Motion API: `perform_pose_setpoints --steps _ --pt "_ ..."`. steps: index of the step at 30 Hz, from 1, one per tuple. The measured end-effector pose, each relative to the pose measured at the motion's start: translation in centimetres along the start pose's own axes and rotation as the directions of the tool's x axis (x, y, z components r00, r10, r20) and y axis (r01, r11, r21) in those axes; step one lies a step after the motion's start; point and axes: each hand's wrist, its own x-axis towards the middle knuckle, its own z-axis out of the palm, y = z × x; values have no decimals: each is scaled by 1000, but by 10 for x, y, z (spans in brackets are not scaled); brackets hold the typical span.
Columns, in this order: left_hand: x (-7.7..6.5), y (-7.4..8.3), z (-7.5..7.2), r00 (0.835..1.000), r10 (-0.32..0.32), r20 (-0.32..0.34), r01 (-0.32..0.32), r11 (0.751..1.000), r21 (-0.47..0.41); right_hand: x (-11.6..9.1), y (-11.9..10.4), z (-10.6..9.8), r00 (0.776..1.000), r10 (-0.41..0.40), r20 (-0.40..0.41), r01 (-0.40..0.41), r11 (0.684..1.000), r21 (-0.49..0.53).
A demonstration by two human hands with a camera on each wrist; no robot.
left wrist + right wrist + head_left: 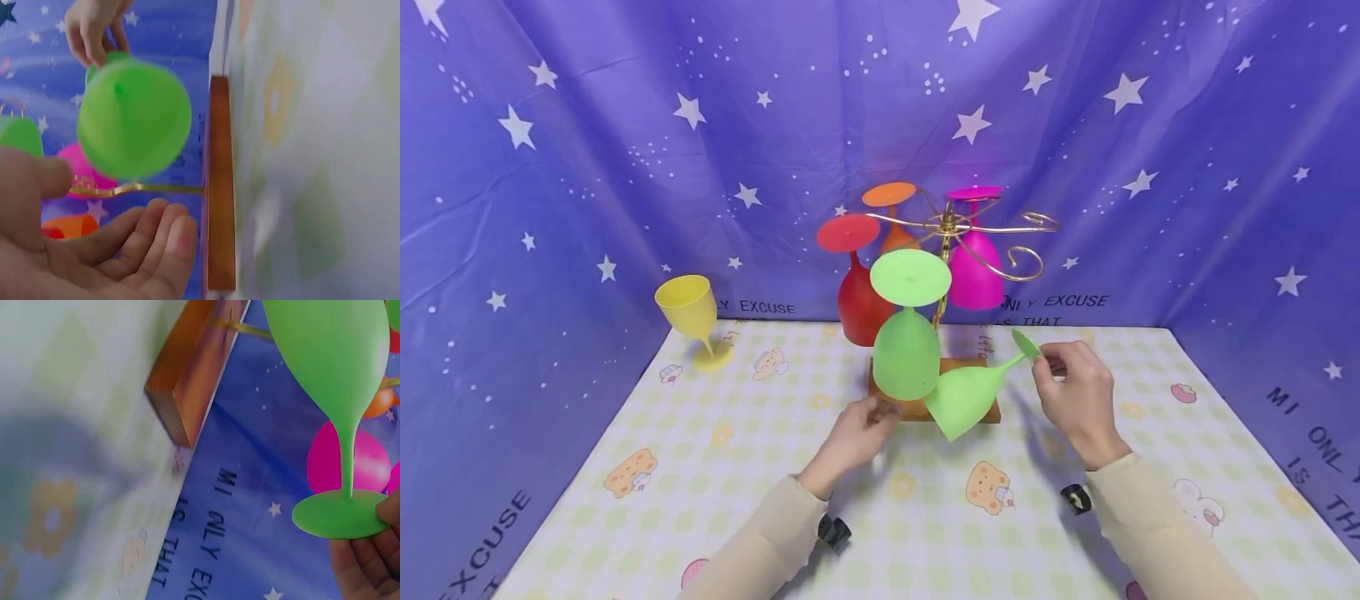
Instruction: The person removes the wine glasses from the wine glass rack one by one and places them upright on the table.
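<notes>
My right hand [1078,400] pinches the round foot of a light green plastic wine glass [966,396]. The glass is tilted, its bowl pointing down and left, in front of a gold wire glass rack [948,223] on a wooden base [221,187]. Another green wine glass [906,358] hangs upside down from the rack's front. Just below that hanging bowl is my left hand [853,442]; in the left wrist view its fingers [156,250] are loosely bent with nothing between them. The right wrist view shows fingers and thumb at the held glass's foot [337,515].
Red [861,300], orange [895,237] and magenta [977,271] wine glasses also hang upside down on the rack. Two curled hooks extend to its right. A yellow wine glass [688,308] stands upright at the table's back left. A starry blue curtain [850,100] surrounds the table.
</notes>
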Motion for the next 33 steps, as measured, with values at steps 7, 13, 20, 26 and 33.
perform_pose_setpoints --steps 7,13,20,26,33 --pt "-11 7 7 995 77 -56 -82 993 -89 -11 -16 11 997 74 24 -75 996 39" --pt "-16 6 12 998 38 -44 -47 975 -216 -21 -22 19 992 107 59 -110 993 45" --pt "-24 23 7 999 -31 -41 12 912 -410 -32 -34 23 975 187 122 -193 981 38" --pt "-22 12 12 991 -79 -110 17 878 -479 -38 -42 25 958 229 170 -237 971 27" --pt "-21 4 9 985 -63 -161 -13 903 -429 -44 -49 28 935 285 210 -300 953 44"
